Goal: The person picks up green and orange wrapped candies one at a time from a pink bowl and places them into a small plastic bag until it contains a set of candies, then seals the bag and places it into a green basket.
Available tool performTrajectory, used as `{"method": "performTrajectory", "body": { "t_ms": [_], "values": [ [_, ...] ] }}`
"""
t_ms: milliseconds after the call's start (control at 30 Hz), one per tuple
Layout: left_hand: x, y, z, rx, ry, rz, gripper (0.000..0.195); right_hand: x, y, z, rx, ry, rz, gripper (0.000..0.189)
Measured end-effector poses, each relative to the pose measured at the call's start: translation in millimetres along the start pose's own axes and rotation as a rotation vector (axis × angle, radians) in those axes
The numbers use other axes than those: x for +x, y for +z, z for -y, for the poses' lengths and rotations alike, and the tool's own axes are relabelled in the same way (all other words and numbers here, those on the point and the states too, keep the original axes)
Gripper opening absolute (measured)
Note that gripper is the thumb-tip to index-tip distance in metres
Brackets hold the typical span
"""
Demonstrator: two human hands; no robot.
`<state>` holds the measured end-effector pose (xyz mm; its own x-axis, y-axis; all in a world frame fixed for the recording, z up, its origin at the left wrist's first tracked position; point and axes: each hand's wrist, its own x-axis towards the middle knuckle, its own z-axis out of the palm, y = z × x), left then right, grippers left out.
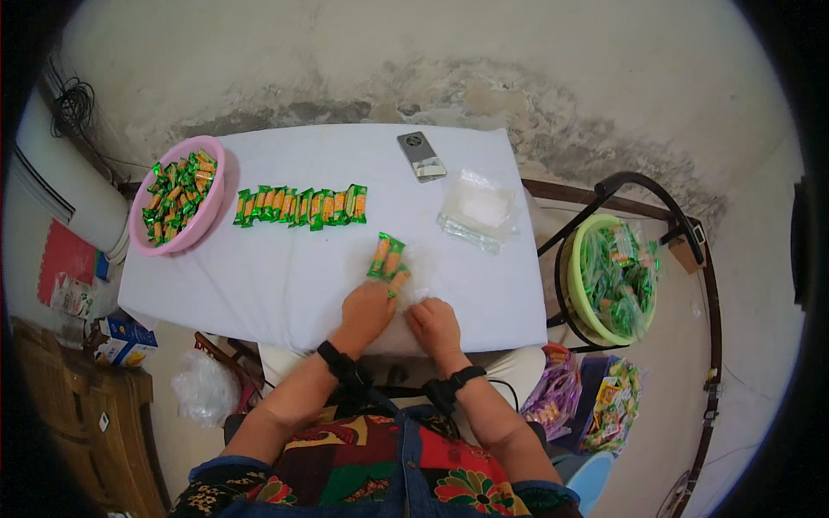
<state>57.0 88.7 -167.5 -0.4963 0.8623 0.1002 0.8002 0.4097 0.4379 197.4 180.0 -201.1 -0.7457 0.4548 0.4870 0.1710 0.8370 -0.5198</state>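
My left hand [367,315] is at the front of the table, its fingers closed around the lower end of a small cluster of green-and-orange wrapped snacks [386,256]. Beside it, my right hand [436,329] pinches the edge of a clear plastic bag [420,275], whose thin film is hard to make out against the cloth. Whether the snacks are inside that bag I cannot tell. Farther back, a row of the same wrapped snacks [300,207] lies side by side. A stack of clear plastic bags [479,208] rests to the right.
A pink basin [219,204] full of wrapped snacks stands at the left of the white-clothed table [272,278]. A phone [421,157] lies near the back edge. Right of the table, a yellow-green basin [575,285] holds bagged snacks, close to a black metal frame [654,184].
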Motion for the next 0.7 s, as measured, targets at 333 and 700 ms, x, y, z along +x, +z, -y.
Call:
{"method": "performTrajectory", "body": {
  "t_ms": [333, 700],
  "values": [
    [3.0, -32.7, -3.6, 0.04, 0.354, -0.066, 0.013, -1.6, 0.6, -3.7, -0.02, 0.018, 0.013, 0.011],
    [24.0, 0.1, 6.9, 0.188, 0.551, -0.171, 0.006, -0.4, -0.2, -0.1, -0.001, 0.04, 0.024, 0.01]
  ]
}}
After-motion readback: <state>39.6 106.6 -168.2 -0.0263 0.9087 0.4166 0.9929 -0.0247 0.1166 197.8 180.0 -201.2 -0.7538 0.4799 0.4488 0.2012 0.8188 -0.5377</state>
